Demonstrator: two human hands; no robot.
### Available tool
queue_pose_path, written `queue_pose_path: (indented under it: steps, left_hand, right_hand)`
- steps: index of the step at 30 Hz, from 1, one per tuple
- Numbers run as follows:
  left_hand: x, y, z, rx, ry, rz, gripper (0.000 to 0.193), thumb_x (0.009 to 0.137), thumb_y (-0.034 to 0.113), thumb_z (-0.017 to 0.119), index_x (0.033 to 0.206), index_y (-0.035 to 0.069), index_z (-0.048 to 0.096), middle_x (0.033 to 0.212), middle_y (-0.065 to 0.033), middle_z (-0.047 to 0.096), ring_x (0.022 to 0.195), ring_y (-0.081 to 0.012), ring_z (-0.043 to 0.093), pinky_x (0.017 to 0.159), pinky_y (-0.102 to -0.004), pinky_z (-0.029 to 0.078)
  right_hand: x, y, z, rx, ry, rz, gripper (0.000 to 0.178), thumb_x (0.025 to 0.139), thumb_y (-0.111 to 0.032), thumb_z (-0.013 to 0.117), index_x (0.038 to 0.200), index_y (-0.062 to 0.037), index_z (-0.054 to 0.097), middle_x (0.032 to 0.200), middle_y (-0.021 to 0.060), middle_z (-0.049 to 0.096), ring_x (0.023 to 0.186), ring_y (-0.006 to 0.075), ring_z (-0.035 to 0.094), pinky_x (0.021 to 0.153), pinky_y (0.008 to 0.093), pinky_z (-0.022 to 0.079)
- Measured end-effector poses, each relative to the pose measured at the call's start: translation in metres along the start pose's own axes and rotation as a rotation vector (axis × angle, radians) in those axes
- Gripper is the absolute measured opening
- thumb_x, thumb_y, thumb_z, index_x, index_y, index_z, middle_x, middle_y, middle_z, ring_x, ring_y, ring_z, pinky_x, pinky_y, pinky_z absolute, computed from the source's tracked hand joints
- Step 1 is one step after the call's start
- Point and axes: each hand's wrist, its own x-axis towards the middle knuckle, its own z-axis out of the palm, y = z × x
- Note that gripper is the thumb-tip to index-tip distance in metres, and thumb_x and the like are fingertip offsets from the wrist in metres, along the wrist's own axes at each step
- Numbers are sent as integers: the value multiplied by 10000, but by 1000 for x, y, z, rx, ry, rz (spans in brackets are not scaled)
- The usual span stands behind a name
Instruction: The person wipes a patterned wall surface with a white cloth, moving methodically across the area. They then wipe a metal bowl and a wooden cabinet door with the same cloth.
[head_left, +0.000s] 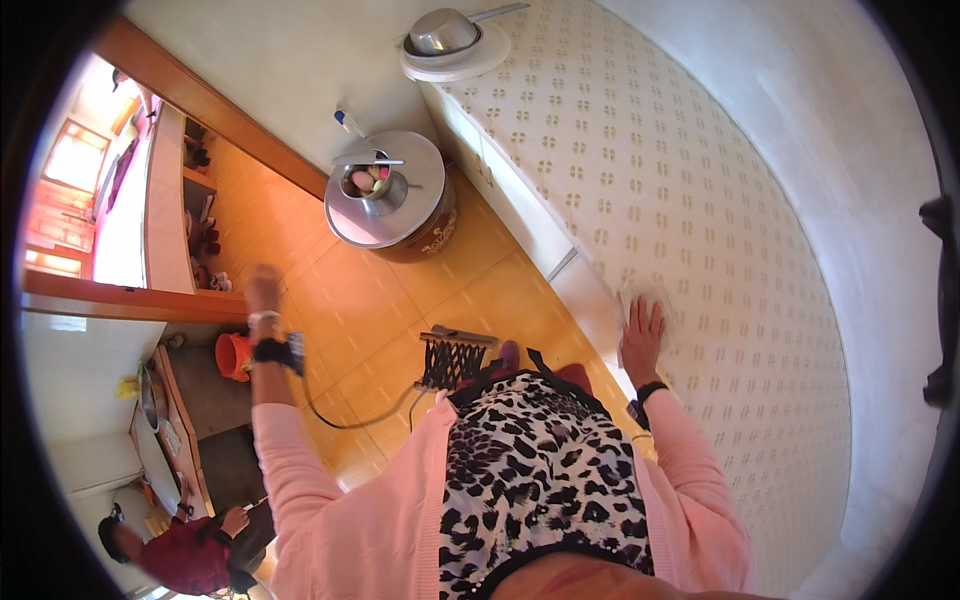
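My right hand (643, 340) lies flat with its fingers apart on the patterned counter cover (690, 250), near its front edge. It holds nothing. To the left, my left hand (263, 290) reaches forward over the floor near the doorway, smeared by motion; its fingers cannot be made out. A black strap with a small device (280, 352) and a cable is around the left wrist. Ahead stands a brown vat (440, 232) with a round metal lid (425, 190). A metal pot (383, 200) on that lid holds several pink and yellowish pieces, and a flat metal utensil (375, 161) lies across its rim.
A metal pan (444, 34) sits on a white round board (470, 65) at the counter's far end. Below me, a folding stool with black webbing (455, 360) stands on the orange floor. At left are an orange-red bucket (234, 357) and another person in dark red (185, 555).
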Motion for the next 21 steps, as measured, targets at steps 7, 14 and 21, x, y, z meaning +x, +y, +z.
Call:
queue_pose_path:
  steps: [7, 14, 21]
  left_hand:
    - [-85, 292, -130, -1428, -581, 566, 520, 935, 449, 475, 1218, 38, 623, 1264, -175, 610, 1212, -332, 541, 1047, -360, 411]
    - [-130, 261, -180, -1750, -966, -211, 545, 846, 382, 608, 1213, -21, 620, 1161, -234, 649, 1110, -369, 609, 956, -400, 486]
    - [-166, 321, -181, -1993, -740, -755, 427, 810, 260, 620, 1079, -72, 650, 914, -233, 696, 799, -284, 691, 712, -361, 546]
  right_hand:
    - [76, -36, 21, -14, -36, -50, 633, 888, -219, 604, 1450, -59, 363, 1548, 95, 279, 1419, 439, 202, 1104, 591, 257]
    - [142, -68, 36, -59, -90, -108, 669, 919, -265, 577, 1469, -14, 290, 1555, 162, 231, 1429, 458, 162, 1125, 581, 217]
    - [251, -121, 58, -37, -75, -207, 697, 906, -236, 575, 1466, 28, 255, 1565, 220, 178, 1434, 472, 138, 1125, 601, 192]
